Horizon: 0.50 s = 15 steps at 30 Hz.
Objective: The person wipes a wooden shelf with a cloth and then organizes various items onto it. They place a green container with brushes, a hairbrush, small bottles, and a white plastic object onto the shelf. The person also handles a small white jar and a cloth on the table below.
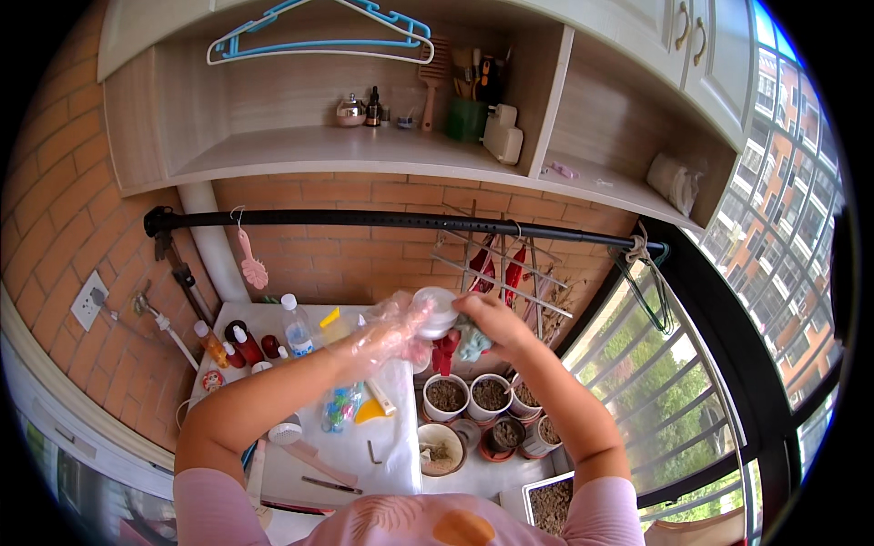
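Note:
A small round white tub is held up at chest height, in front of the black rail. My left hand, in a loose clear plastic glove, is closed around its left side. My bare right hand has its fingers bent at the tub's right rim, thumb side against it. Just under that hand is a pale green crumpled thing; whether the hand holds it or it hangs behind, I cannot tell. Red hanging pieces show below the tub.
On the left, a white-covered table bears a clear bottle, several small bottles, a yellow scraper and a hex key. White pots of soil stand right of it. The black rail crosses beneath a shelf.

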Each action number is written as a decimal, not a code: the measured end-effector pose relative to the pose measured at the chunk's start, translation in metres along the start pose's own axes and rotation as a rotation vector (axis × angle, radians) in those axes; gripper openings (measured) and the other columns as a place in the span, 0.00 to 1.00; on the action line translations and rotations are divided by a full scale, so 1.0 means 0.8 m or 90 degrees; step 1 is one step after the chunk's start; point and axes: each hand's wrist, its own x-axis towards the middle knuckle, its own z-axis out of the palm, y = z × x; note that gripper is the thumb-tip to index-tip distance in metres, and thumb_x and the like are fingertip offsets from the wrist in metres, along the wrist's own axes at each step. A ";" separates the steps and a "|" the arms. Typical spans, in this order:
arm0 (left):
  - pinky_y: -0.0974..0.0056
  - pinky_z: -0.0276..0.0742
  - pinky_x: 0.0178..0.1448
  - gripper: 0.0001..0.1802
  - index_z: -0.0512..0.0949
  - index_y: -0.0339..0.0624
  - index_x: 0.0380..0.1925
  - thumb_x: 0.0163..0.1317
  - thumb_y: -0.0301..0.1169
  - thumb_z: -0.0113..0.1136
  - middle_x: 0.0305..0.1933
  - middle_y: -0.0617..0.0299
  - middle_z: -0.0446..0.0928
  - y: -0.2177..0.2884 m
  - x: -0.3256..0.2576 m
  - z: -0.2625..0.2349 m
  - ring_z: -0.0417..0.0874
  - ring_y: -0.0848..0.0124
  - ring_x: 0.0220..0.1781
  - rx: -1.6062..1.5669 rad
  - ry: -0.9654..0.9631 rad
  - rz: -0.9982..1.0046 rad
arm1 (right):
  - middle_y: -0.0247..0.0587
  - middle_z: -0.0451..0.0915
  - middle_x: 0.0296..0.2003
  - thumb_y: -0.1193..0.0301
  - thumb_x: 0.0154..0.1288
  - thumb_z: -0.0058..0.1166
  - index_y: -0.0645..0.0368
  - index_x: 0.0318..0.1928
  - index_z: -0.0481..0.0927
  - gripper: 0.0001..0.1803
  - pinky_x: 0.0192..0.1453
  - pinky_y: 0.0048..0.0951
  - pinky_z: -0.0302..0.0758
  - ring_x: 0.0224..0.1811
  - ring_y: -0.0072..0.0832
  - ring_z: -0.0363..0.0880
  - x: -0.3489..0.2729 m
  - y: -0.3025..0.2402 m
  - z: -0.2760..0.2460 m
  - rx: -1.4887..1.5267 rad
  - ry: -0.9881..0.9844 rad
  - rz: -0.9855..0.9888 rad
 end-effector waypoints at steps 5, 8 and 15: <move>0.64 0.74 0.53 0.49 0.42 0.43 0.66 0.52 0.33 0.66 0.61 0.49 0.57 0.022 0.007 -0.014 0.72 0.67 0.52 0.202 0.089 0.327 | 0.39 0.75 0.25 0.64 0.62 0.42 0.65 0.42 0.70 0.15 0.22 0.24 0.74 0.22 0.23 0.75 -0.014 -0.050 0.007 0.085 -0.080 0.008; 0.64 0.67 0.59 0.50 0.45 0.42 0.65 0.48 0.27 0.68 0.61 0.52 0.58 0.034 0.018 -0.012 0.69 0.68 0.57 0.161 0.074 0.377 | 0.39 0.75 0.25 0.65 0.63 0.41 0.65 0.42 0.70 0.16 0.22 0.23 0.74 0.22 0.22 0.74 -0.011 -0.070 0.013 0.094 -0.100 0.020; 0.66 0.65 0.60 0.40 0.58 0.38 0.60 0.48 0.27 0.69 0.57 0.57 0.65 0.053 0.034 -0.014 0.68 0.70 0.57 0.222 0.130 0.458 | 0.42 0.75 0.30 0.66 0.61 0.46 0.67 0.44 0.70 0.16 0.24 0.24 0.74 0.23 0.25 0.76 0.004 -0.080 0.015 0.100 -0.045 -0.043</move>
